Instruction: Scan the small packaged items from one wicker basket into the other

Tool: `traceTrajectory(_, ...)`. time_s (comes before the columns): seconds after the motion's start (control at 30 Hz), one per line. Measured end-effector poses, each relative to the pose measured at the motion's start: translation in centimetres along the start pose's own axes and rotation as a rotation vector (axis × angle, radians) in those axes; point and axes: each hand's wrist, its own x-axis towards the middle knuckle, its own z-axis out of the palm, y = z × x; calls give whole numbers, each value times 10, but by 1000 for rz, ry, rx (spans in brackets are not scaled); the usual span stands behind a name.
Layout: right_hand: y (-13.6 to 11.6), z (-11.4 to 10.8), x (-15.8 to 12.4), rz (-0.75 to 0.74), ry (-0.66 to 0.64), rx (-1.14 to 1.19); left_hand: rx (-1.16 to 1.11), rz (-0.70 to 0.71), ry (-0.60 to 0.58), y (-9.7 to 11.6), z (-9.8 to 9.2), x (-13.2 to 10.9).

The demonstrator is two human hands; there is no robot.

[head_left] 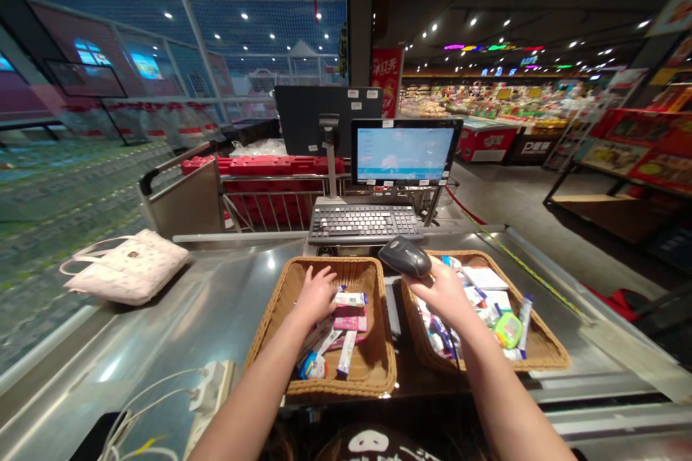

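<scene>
My left hand (318, 295) is over the left wicker basket (379, 364), fingers spread, and I see nothing held in it. Close to its fingertips lies a small white packet (351, 299); a pink packet (350, 323), a slim white packet (347, 351) and a blue-and-white item (312, 366) lie nearer to me. In my right hand (442, 289) is a black barcode scanner (404, 256), its head pointing left between the two baskets. Beneath that hand, the right wicker basket (547, 356) holds several small packages and a green round item (508, 330).
Behind the baskets stand a black keyboard (365, 222) and a lit monitor (405, 151). A pale handbag (130, 266) lies on the metal counter (227, 281) to the left. White cables and a power strip (208, 389) are at the near left.
</scene>
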Motion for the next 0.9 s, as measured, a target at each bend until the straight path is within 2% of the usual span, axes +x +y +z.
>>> traceTrajectory(0.3, -5, 3, -3, 10, 14, 42, -44, -21, -247, 8, 26, -8)
traceTrajectory(0.43, -1, -7, -11, 44, 59, 27, -50, -18, -287, 6, 26, -8)
traceTrajectory(0.57, 13, -25, -22, 91, 155, -30, -65, -10, -222, 11, 17, 2)
traceTrajectory(0.67, 27, -43, -30, 134, 241, -73, -86, 16, -134, 28, 5, 15)
traceTrajectory(0.8, 44, -69, -40, 191, 344, -111, -139, 106, 8, 69, -7, 35)
traceTrajectory(0.9, 55, -84, -47, 217, 410, -131, -185, 214, 70, 108, -6, 51)
